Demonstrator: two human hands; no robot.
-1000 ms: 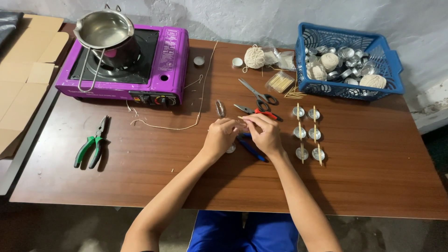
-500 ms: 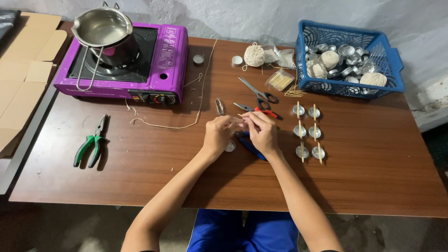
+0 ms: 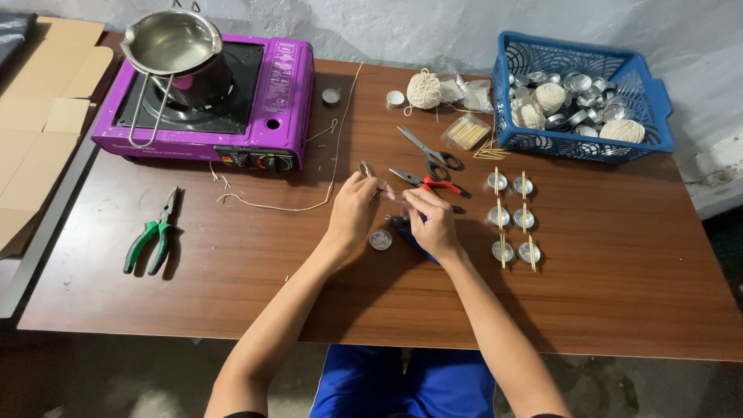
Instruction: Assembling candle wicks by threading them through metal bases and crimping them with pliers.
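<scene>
- A brown wooden counter (image 3: 232, 286) stands against a rough whitewashed wall; flattened cardboard (image 3: 39, 131) lies off its 9 o'clock edge.
- The left hand (image 3: 354, 210) and right hand (image 3: 433, 223) meet near the counter's middle. The fingers of both are pinched together on something small and thin stretched between them; it is blurred, so I cannot tell just what it is.
- A small round metal candle cup (image 3: 380, 239) sits on the counter just at 6 o'clock of the left hand's fingers, not touched by either hand.
- A dark blue object (image 3: 410, 236) lies partly hidden under the right hand.
- Red-handled pliers (image 3: 430, 183) lie just at 12 o'clock of the right hand, and black-handled scissors (image 3: 430, 153) lie a little farther out the same way.
- At 3 o'clock of the right hand, six metal cups in two columns (image 3: 512, 217) each carry thin wooden sticks laid across them.
- A long length of pale wick string (image 3: 325, 186) trails from 10 o'clock of the left hand up toward the far edge.
- At 1 o'clock, a ball of twine (image 3: 423, 89) lies beside a clear packet of sticks (image 3: 469, 131).
- A blue plastic basket (image 3: 650, 108) at 2 o'clock holds more metal cups and balls of twine.
- A purple portable gas stove (image 3: 286, 93) at 10 o'clock carries a steel pouring pot (image 3: 170, 46).
- Green-handled pliers (image 3: 155, 232) lie well apart at 9 o'clock.
</scene>
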